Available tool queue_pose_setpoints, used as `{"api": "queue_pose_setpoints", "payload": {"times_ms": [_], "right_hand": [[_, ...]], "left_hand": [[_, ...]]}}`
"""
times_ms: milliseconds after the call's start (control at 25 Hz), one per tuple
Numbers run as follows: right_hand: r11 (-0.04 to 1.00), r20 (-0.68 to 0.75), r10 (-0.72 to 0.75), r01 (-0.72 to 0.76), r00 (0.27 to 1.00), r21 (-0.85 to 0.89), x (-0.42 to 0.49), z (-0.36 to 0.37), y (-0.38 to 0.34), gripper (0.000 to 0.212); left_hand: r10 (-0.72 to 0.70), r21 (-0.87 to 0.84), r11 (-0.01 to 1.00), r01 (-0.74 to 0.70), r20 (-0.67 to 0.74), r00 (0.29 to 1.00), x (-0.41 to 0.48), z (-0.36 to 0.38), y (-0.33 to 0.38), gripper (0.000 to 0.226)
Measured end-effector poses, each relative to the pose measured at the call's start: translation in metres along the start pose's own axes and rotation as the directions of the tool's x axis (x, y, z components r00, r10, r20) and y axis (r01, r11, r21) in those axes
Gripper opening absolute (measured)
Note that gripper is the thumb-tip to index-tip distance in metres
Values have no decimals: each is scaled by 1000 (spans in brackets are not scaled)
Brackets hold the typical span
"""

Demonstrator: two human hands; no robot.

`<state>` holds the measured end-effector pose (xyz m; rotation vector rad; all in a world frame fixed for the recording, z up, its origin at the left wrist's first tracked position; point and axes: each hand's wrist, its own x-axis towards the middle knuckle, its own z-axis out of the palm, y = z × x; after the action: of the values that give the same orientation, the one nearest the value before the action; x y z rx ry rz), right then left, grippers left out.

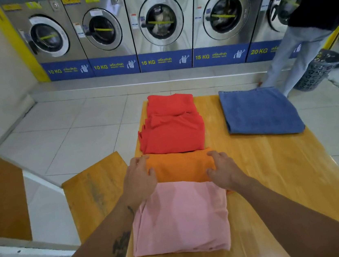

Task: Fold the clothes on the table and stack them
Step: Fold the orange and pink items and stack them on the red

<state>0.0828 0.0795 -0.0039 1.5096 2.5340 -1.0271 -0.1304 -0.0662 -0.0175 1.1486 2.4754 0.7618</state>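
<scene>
A wooden table [276,168] carries four folded garments. A folded pink garment [181,218] lies nearest me. Behind it sits a folded orange garment [179,167]; my left hand [139,179] curls around its left edge and my right hand [226,169] around its right edge. Beyond the orange one lies a folded red garment [172,125], reaching to the far table edge. A folded blue denim garment [260,111] rests alone at the far right of the table.
A wooden chair [95,193] stands at the table's left, with a white-railed wooden ledge [4,197] further left. A row of washing machines [160,24] lines the far wall. A person [309,25] stands at the far right beside a dark perforated basket [317,69].
</scene>
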Motion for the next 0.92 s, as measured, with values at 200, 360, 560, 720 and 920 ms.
{"api": "queue_pose_setpoints", "payload": {"times_ms": [200, 360, 560, 720, 920], "right_hand": [[998, 59, 47, -49, 997, 46, 50, -3, 11, 69], [974, 57, 123, -132, 991, 182, 72, -1, 10, 75], [918, 102, 195, -218, 976, 331, 79, -4, 2, 63], [930, 50, 149, -157, 988, 332, 65, -10, -10, 41], [969, -125, -72, 99, 989, 226, 53, -28, -36, 51]], "left_hand": [[-142, 32, 990, 140, 92, 986, 40, 21, -20, 60], [-221, 73, 974, 214, 120, 968, 56, 33, -17, 65], [-142, -124, 979, 159, 135, 981, 64, 22, -14, 57], [-20, -201, 979, 37, 88, 996, 58, 9, -9, 55], [205, -141, 969, -205, -14, 979, 61, -6, 0, 56]]}}
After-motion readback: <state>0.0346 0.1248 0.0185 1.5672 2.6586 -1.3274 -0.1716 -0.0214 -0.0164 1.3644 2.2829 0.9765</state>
